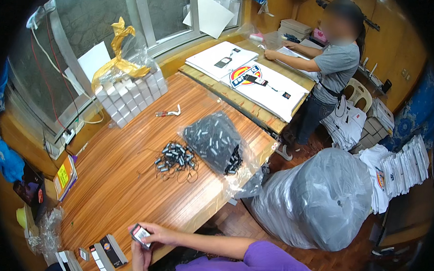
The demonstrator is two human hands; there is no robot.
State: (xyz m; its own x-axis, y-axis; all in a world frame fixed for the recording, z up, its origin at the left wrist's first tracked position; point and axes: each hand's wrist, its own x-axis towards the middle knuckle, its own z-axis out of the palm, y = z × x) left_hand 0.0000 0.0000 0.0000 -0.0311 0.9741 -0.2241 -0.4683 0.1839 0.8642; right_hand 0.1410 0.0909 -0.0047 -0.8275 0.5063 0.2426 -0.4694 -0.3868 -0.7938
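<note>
At the table's near edge, both hands are around a small stack of printed hang tags point(138, 232), with a white label face showing. My right hand point(158, 234) closes over its right side, thumb on the face. My left hand point(140, 259) grips the stack from below, its fingers partly hidden. Left of the hands, stacks of dark and white hang tags point(109, 251) lie on the table, with a further stack point(69, 262) nearer the rim. Farther up lie a pile of black tag cords point(175, 159) and a clear bag of similar cords point(212, 137).
On the wooden table point(113, 179) stand a wrapped block of white boxes point(131, 95) and a red-and-white handled tool point(168, 112). A large filled plastic sack point(316, 198) stands right of it. Beyond, a co-worker point(338, 68) handles white shirts point(262, 89) at another table.
</note>
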